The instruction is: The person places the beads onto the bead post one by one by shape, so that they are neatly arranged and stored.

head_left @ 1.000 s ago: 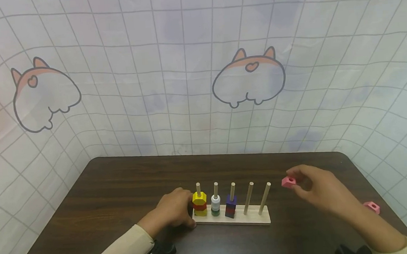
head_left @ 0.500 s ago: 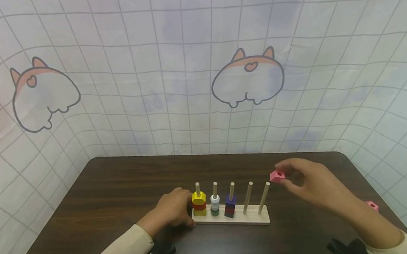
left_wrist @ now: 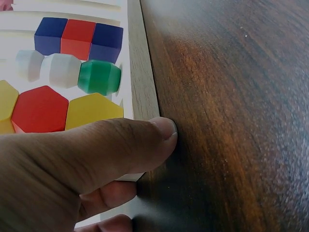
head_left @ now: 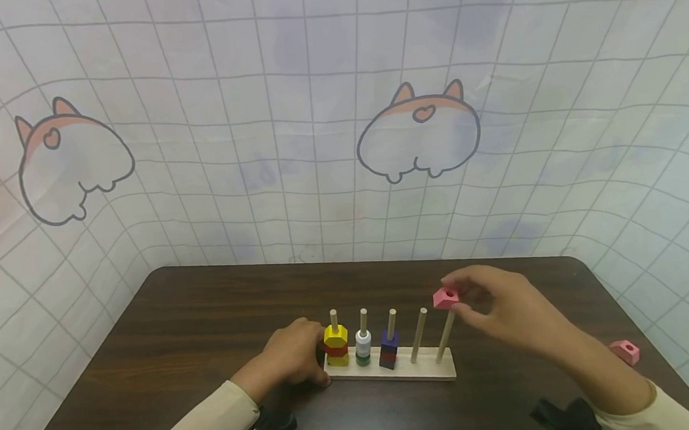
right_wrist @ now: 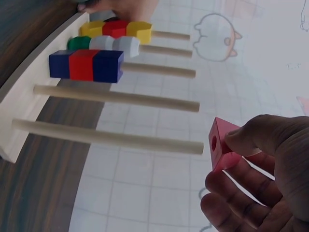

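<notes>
My right hand (head_left: 500, 301) pinches a pink block (head_left: 445, 298) with a hole through it. In the right wrist view the block (right_wrist: 223, 144) is just off the tip of the end peg (right_wrist: 111, 137), its hole facing the pegs. My left hand (head_left: 294, 352) grips the left end of the wooden peg board (head_left: 418, 370), thumb along its front edge. Three of the pegs carry beads: yellow and red hexagonal ones (head_left: 336, 344), white and green rounded ones (head_left: 363, 347), blue and red cubes (head_left: 389, 350). The two right-hand pegs are bare.
A second pink block (head_left: 625, 352) lies on the dark wooden table (head_left: 236, 296), beside my right forearm. Behind the table hangs a white gridded curtain (head_left: 297, 225) with cartoon animal prints.
My right hand has carried the pink block leftward, from right of the board to over the rightmost peg. My left hand has stayed on the board's end.
</notes>
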`<act>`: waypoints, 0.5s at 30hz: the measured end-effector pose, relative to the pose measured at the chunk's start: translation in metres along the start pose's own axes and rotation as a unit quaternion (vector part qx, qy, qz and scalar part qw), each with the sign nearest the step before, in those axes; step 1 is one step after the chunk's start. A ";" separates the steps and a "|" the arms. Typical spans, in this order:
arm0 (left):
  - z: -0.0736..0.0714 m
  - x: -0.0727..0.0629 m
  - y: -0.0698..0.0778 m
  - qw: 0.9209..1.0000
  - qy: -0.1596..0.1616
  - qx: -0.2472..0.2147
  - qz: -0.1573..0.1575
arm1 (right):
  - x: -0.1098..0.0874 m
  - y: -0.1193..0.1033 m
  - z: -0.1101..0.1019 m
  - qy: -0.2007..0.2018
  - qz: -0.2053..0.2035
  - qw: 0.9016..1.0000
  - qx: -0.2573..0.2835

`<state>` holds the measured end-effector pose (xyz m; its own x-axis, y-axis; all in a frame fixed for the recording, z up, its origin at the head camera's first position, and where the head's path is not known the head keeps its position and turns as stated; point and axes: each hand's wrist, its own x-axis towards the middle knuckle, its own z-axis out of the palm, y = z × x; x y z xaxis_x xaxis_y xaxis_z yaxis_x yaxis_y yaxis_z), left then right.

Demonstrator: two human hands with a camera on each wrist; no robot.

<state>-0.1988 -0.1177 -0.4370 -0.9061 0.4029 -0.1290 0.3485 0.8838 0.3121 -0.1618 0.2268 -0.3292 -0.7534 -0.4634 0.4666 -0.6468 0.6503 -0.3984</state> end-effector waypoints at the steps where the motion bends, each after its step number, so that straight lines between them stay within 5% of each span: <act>1: 0.000 0.000 0.000 1.000 0.000 0.000 0.000 | 0.001 -0.001 0.001 -0.002 -0.002 1.000 0.003; 15: 0.000 0.000 0.000 1.000 -0.002 0.002 0.001 | 0.008 -0.006 0.018 -0.026 -0.017 0.999 0.044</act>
<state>-0.1983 -0.1178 -0.4368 -0.9049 0.4047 -0.1320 0.3505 0.8843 0.3083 -0.1661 0.2082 -0.3375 -0.7340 -0.5175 0.4398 -0.6788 0.5794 -0.4511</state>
